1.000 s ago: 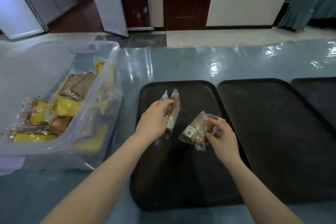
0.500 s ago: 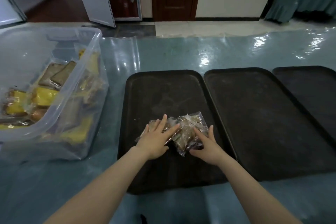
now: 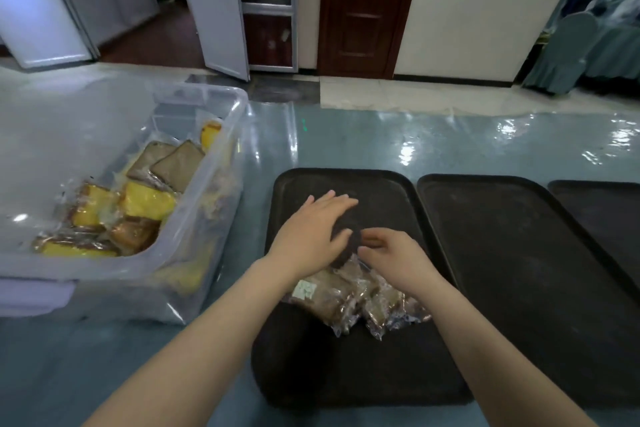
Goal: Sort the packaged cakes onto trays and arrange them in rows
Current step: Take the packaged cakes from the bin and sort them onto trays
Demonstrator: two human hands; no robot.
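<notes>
Hands empty: left hand [image 3: 308, 236] flat, right hand [image 3: 391, 260] loosely curled, both above two brown cakes [image 3: 349, 295] mid left tray [image 3: 346, 180]. Risk: overlapping wrappers (slippery film) slide, spoiling row; bin [image 3: 194, 218] stock left of tray.

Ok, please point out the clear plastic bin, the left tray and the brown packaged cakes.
clear plastic bin [image 3: 221, 184]: head view, right wall.
left tray [image 3: 381, 184]: head view, bare far part.
brown packaged cakes [image 3: 332, 298]: head view, left packet's middle.

2 wrapped brown cakes [image 3: 349, 298] are laid side by side on the left black tray [image 3: 381, 191]. The left hand [image 3: 311, 232] and right hand [image 3: 394, 258] are held above them, fingers relaxed. A clear bin [image 3: 194, 218] of cakes is seen at left.
</notes>
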